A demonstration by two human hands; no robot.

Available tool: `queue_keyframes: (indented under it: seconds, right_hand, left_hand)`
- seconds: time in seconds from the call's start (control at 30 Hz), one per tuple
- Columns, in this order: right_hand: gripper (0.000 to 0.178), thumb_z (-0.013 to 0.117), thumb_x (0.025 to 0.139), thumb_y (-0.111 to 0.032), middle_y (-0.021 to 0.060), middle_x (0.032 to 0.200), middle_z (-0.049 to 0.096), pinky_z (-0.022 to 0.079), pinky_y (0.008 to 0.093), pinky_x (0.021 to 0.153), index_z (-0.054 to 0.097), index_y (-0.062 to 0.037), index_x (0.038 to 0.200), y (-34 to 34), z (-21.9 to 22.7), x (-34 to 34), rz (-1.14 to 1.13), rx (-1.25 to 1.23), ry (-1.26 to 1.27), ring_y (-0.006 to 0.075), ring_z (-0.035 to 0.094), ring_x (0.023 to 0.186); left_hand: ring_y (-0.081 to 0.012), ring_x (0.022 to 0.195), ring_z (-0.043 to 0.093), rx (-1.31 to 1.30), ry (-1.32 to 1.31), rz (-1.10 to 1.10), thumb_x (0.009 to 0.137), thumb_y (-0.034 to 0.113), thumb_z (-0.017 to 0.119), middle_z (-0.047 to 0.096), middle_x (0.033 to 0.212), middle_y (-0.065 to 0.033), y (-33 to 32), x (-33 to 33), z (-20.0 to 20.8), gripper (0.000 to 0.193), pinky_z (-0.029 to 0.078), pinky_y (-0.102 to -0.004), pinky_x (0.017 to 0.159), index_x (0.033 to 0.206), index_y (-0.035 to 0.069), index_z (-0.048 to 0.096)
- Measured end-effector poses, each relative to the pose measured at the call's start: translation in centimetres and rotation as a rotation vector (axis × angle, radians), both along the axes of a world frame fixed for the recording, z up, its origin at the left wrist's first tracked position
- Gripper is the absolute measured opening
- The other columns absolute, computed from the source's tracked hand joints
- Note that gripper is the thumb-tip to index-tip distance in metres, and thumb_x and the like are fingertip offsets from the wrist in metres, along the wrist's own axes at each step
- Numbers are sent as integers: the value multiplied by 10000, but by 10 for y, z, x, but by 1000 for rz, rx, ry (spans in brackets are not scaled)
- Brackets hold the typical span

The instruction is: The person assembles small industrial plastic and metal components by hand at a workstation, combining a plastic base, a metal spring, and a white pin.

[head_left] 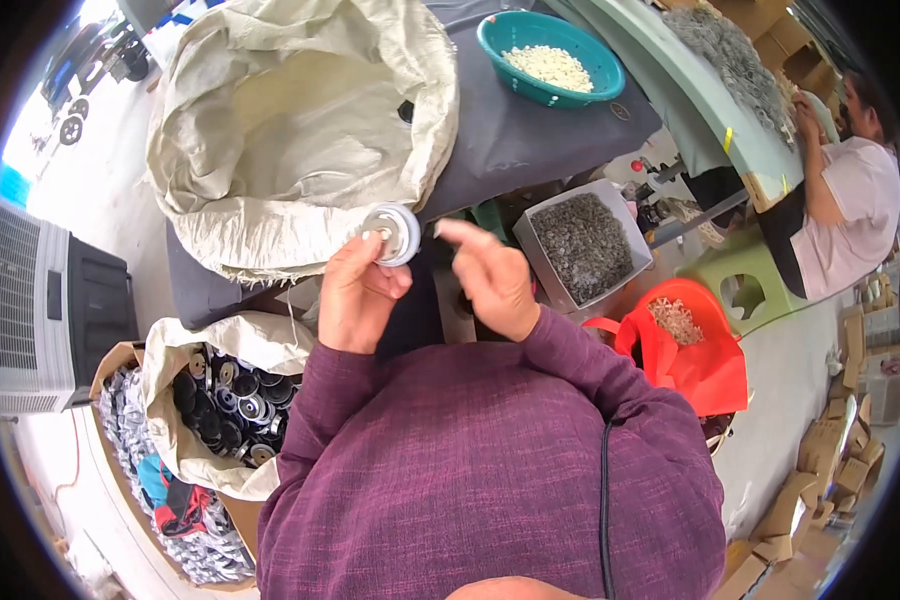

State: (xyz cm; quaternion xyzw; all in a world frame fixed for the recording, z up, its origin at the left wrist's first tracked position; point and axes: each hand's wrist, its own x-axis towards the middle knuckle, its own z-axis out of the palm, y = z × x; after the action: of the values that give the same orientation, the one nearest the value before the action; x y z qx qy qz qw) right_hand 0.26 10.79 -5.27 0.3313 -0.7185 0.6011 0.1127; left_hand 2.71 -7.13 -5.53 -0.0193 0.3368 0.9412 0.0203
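My left hand (355,290) pinches a round white and grey wheel-like part (394,236) by its lower left edge, in front of the big sack's near rim. Just right of it, my right hand (495,278) is raised with the index finger stretched toward the part. A small gap separates that finger from it, and I see nothing in this hand. The large cream woven sack (300,130) lies wide open on a dark-covered table (530,150). One small black piece (406,111) rests against its right inner side.
A teal basin (610,85) holds small white pieces. Right of my hands are a grey bin (645,250) of small dark parts and a red bag (710,380). Lower left, another sack (165,420) holds black wheels. A seated person (850,215) works at the far right.
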Motion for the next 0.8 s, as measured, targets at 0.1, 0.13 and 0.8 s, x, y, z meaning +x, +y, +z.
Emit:
queue_keyframes:
  seconds: [0.1, 0.13, 0.8]
  right_hand:
    - [387, 391, 875, 26, -12, 596, 439, 337, 192, 423, 476, -31, 1249, 36, -37, -26, -225, -161, -335, 41, 393, 442]
    - [409, 396, 857, 22, -3, 610, 459, 339, 194, 404, 476, -41, 1253, 57, -66, -41, -286, -269, -492, 44, 406, 435]
    - [214, 515, 869, -94, -4, 563, 516, 344, 198, 402, 614, -34, 1049, 65, -39, -29, -6, -337, -841, 58, 457, 439]
  left_hand:
    - [-147, 591, 531, -68, -65, 85, 879, 183, 555, 613, 863, -62, -12, 10, 0, 222, 398, -247, 495, 1033, 22, 565]
    - [-153, 610, 528, -87, -58, 109, 888, 200, 546, 613, 866, -54, -18, 15, -4, 211, 398, -244, 496, 1022, 38, 568]
    - [-195, 696, 530, 92, -25, -135, 872, 232, 579, 609, 925, -124, 20, 15, -12, 405, 402, -283, 593, 1148, -56, 512]
